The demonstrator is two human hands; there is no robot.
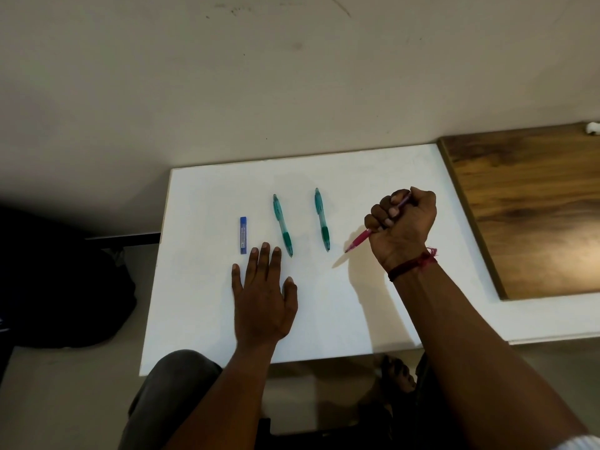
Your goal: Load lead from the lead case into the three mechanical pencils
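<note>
In the head view, the right hand [401, 219] is gripping the pink pencil [358, 241] in a full fist. Its fingers are curling tight round the barrel. The tip is pointing down and to the near left, and judging by its separate shadow it is hanging a little above the white tabletop [324, 319].

The left hand [263, 293] is lying flat on the tabletop with its fingers straight and slightly spread, holding nothing. Its fingertips are sitting just near of the blue lead case [243, 235], apparently not touching it. The case is lying left of the left teal pencil [282, 225] and the right teal pencil [322, 219]. These two are resting side by side, apart, between the case and the fist.

The task seems to be only beginning. The case looks unopened and no loose lead is showing. Whether any pencil already holds lead cannot be told, so all three probably need loading.

The left edge of the tabletop is running fairly close to the case, so a stray lead could roll off there towards the dark bag [65, 287]. A wooden surface [535, 206] is adjoining on the far right. The bare white area between the two forearms is offering the most working room.
</note>
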